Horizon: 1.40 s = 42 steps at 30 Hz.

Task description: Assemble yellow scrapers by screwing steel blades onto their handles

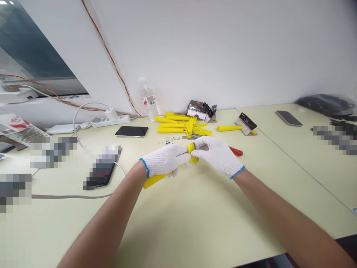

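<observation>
Both my hands wear white knit gloves with blue cuffs. My left hand (164, 160) is wrapped round a yellow plastic scraper handle (152, 181), whose end sticks out below the wrist. My right hand (217, 153) pinches the scraper's head (192, 149), where a grey metal blade part shows. A red-handled tool (236, 151) lies on the table just behind my right hand. Small screws (169, 140) lie scattered beyond my hands.
A pile of yellow scraper parts (182, 125) and small blade boxes (199, 109) sit near the wall, with a water bottle (148, 99). A black phone (131, 131), a power strip (110, 120) with cables, and another phone (288, 118) lie on the pale table (195, 208).
</observation>
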Each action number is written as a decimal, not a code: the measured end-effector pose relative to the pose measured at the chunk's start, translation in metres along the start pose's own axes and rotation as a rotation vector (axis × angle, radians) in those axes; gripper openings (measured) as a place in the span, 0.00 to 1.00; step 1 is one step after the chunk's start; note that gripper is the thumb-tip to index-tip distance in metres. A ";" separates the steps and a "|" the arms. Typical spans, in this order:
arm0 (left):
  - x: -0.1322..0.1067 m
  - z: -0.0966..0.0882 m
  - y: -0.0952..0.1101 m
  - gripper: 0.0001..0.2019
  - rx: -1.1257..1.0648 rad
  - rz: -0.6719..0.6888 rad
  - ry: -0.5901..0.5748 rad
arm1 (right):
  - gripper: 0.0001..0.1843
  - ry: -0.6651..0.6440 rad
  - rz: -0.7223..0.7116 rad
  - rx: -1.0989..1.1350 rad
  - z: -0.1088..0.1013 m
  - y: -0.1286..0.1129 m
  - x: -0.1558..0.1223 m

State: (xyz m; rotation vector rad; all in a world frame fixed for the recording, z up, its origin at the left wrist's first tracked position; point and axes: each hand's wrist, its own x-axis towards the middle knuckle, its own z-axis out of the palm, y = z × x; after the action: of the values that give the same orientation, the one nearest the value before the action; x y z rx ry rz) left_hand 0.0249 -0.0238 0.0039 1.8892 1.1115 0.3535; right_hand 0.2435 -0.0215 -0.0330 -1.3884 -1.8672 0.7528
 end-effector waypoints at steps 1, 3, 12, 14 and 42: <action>0.001 -0.001 0.001 0.15 0.005 0.006 -0.021 | 0.12 -0.015 -0.002 0.001 -0.001 0.000 0.000; 0.001 -0.001 0.005 0.16 0.013 0.011 -0.057 | 0.12 -0.023 0.000 -0.002 -0.002 0.000 0.000; -0.005 0.007 0.022 0.14 0.008 0.008 0.005 | 0.20 -0.044 -0.076 -0.001 -0.015 -0.005 0.002; -0.004 0.004 0.020 0.15 0.008 0.003 0.000 | 0.20 -0.043 -0.094 -0.005 -0.019 -0.007 0.000; 0.010 0.011 -0.001 0.13 0.107 -0.013 0.033 | 0.16 -0.076 0.023 0.066 -0.010 -0.005 -0.001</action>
State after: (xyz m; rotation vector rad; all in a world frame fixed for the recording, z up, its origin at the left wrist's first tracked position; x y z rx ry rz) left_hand 0.0366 -0.0214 -0.0053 1.9754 1.1845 0.3240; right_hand 0.2485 -0.0232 -0.0229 -1.3590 -1.8703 0.8817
